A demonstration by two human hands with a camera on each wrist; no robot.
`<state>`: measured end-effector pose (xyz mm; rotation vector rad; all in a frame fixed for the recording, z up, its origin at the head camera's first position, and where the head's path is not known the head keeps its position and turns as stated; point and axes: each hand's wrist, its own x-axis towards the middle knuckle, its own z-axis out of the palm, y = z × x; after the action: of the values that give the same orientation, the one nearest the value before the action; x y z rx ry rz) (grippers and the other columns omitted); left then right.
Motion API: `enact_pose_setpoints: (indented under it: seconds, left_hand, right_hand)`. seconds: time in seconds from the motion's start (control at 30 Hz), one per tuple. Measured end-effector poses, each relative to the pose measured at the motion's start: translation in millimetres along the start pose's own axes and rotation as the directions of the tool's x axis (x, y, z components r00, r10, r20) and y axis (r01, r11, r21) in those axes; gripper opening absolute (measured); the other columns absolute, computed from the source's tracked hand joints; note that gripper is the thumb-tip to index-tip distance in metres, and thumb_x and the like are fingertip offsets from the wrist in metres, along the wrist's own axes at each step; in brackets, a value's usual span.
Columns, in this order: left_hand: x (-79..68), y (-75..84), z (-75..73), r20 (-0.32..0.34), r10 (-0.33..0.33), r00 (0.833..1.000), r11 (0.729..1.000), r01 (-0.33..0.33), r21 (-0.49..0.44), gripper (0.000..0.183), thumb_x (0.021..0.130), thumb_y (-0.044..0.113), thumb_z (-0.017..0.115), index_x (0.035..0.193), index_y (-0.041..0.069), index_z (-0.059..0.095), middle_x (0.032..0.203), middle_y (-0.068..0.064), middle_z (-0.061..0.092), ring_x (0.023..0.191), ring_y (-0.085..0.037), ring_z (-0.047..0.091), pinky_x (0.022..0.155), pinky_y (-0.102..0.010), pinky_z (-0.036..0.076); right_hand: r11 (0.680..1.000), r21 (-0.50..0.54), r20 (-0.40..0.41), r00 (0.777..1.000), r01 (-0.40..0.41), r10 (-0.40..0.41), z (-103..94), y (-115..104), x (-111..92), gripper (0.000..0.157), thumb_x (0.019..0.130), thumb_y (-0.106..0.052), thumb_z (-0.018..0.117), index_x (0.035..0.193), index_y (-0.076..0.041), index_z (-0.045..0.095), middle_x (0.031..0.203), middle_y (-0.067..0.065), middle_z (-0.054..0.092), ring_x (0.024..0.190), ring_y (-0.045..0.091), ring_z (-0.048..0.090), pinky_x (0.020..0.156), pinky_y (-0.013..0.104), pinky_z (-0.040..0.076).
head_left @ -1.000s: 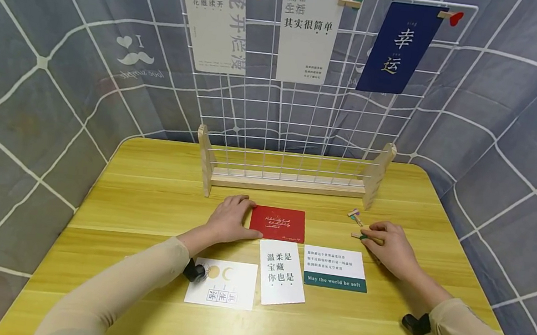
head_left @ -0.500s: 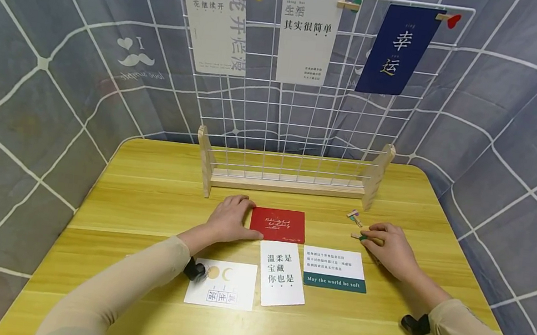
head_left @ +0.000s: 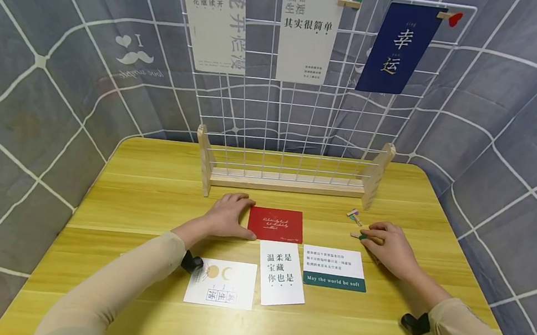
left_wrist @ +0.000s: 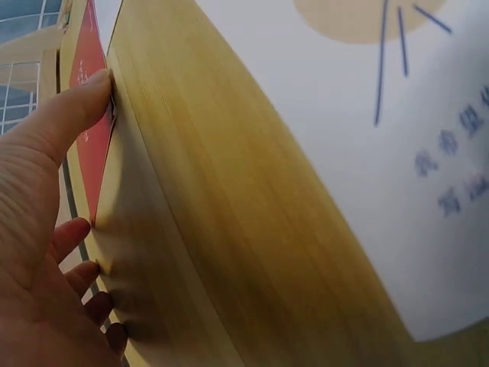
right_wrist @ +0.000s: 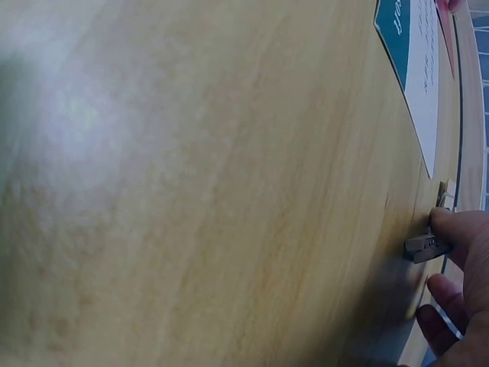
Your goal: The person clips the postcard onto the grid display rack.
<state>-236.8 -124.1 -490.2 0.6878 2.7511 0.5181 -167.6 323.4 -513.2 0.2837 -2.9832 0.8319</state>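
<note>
A red postcard [head_left: 275, 225] with white script lies flat on the table below the wire rack. My left hand [head_left: 229, 216] holds it at its left end, thumb near the lower corner and a finger near the upper one. In the left wrist view the thumb [left_wrist: 95, 90] touches the edge of the card. To the right, my right hand [head_left: 391, 248] pinches a small wooden clothespin [head_left: 378, 241] low over the table; the right wrist view shows the clothespin [right_wrist: 426, 247] by the thumb. Another clothespin with a green piece [head_left: 357, 235] lies just left of its fingertips.
Three cards hang clipped along the top of the white wire rack [head_left: 295, 114] on its wooden stand [head_left: 286, 183]. Nearer me lie a sun-and-moon card [head_left: 220, 290], a white text card [head_left: 282, 275] and a green-banded card [head_left: 335, 269]. More clothespins [head_left: 354, 216] lie beyond my right hand.
My left hand has shifted slightly left, and the red postcard has slid a little left with it. The right hand keeps its place with the clothespin.
</note>
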Motion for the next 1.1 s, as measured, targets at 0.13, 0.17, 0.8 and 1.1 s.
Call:
enact_pose_setpoints:
  seconds: [0.13, 0.17, 0.8, 1.1]
  left_hand:
    - [-0.2, -1.1, -1.0, -0.009, 0.009, 1.000, 1.000, -0.010, -0.005, 0.093, 0.077, 0.059, 0.083, 0.151, 0.015, 0.048, 0.160, -0.014, 0.035, 0.146, -0.038, 0.030, 0.117, -0.057, 0.025]
    - [-0.5, -0.9, -1.3, -0.013, 0.011, 1.000, 1.000, -0.011, -0.008, 0.091, 0.077, 0.058, 0.083, 0.150, 0.016, 0.050, 0.159, -0.014, 0.035, 0.145, -0.038, 0.030, 0.117, -0.057, 0.025]
    - [-1.8, 2.8, -0.9, -0.020, 0.003, 1.000, 1.000, -0.004, -0.029, 0.093, 0.076, 0.055, 0.085, 0.150, 0.013, 0.050, 0.157, -0.015, 0.037, 0.143, -0.039, 0.031, 0.116, -0.058, 0.026]
    - [0.2, 2.5, -2.6, -0.017, -0.012, 1.000, 0.997, 0.011, -0.073, 0.087, 0.073, 0.054, 0.089, 0.140, 0.013, 0.052, 0.154, -0.013, 0.039, 0.141, -0.036, 0.034, 0.116, -0.055, 0.028]
  right_hand:
    - [1.000, 0.008, 0.002, 1.000, -0.003, 0.003, 0.1, 0.5, 0.2, 0.032, 0.096, -0.019, 0.074, 0.124, -0.004, 0.074, 0.129, 0.020, 0.058, 0.121, 0.044, 0.047, 0.101, 0.061, 0.038]
    - [1.000, 0.009, 0.001, 1.000, -0.004, 0.004, 0.1, 0.7, 0.3, 0.032, 0.096, -0.019, 0.074, 0.124, -0.004, 0.074, 0.129, 0.021, 0.058, 0.121, 0.044, 0.047, 0.101, 0.061, 0.037]
    - [0.999, 0.047, -0.055, 0.998, 0.008, -0.006, 2.2, -0.5, 0.4, 0.022, 0.094, -0.014, 0.075, 0.113, -0.003, 0.077, 0.124, 0.018, 0.062, 0.120, 0.044, 0.048, 0.101, 0.061, 0.036]
    - [0.997, 0.075, -0.061, 0.998, -0.002, 0.007, 4.3, -1.7, 0.9, 0.020, 0.093, -0.016, 0.076, 0.110, -0.005, 0.078, 0.123, 0.019, 0.062, 0.118, 0.044, 0.047, 0.099, 0.060, 0.035]
